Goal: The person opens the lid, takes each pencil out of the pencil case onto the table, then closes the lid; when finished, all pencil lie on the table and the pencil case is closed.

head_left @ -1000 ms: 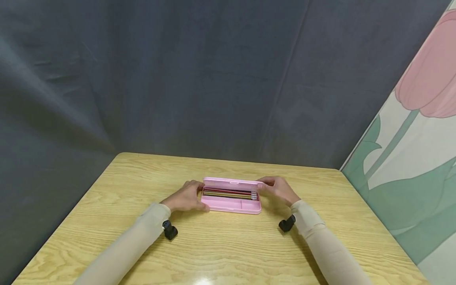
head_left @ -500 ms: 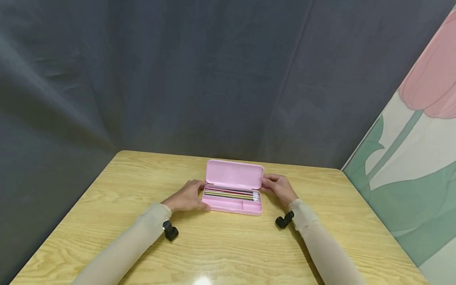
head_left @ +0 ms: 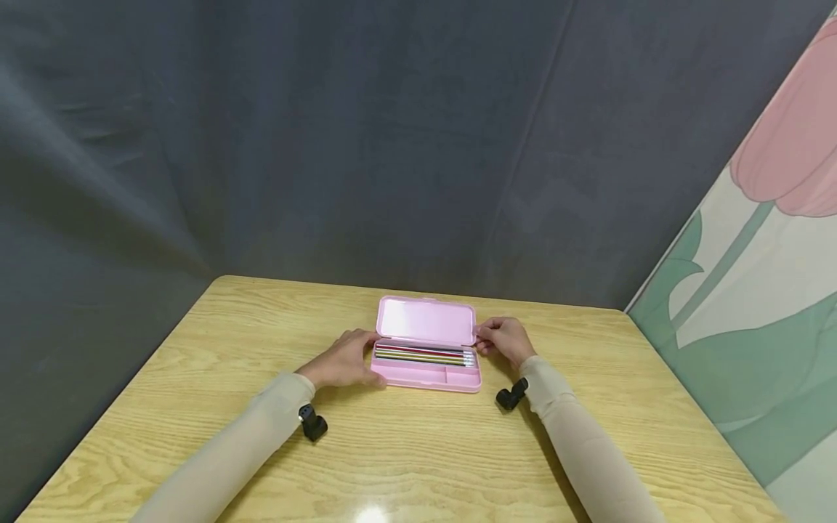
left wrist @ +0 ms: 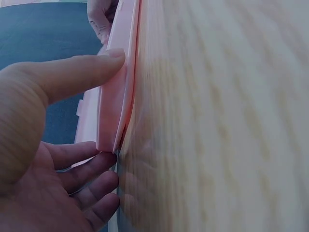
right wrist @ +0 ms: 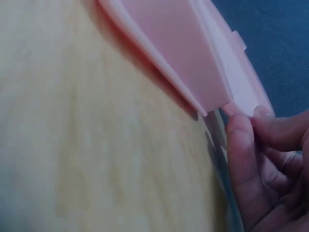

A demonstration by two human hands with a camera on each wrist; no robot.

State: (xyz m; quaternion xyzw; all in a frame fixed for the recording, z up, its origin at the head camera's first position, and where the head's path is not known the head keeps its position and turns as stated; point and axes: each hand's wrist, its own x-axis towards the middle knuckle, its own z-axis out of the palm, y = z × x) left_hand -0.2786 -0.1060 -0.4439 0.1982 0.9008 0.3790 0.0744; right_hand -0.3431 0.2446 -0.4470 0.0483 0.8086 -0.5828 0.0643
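Note:
A pink pencil case [head_left: 412,376] lies on the wooden table with its lid [head_left: 426,321] swung back, away from the person. Several striped pencils [head_left: 421,354] lie side by side in its long rear compartment, silvery ends to the right. My left hand [head_left: 343,359] holds the case's left end, thumb on the front side and fingers around the rear corner, as the left wrist view shows. At the lid's right edge, near the hinge, my right hand [head_left: 508,340] pinches the lid between thumb and index finger [right wrist: 240,140].
The wooden table [head_left: 405,450] extends around the case on all sides. Behind it hangs a dark curtain [head_left: 392,145], and a tulip-patterned panel [head_left: 771,290] stands along the right. Small black cameras [head_left: 314,423] sit on both wrists.
The lid has swung from partly raised to leaning far back, baring the pencils. My right hand moved with the lid's edge and then slightly left. My left hand stays at the case's left end.

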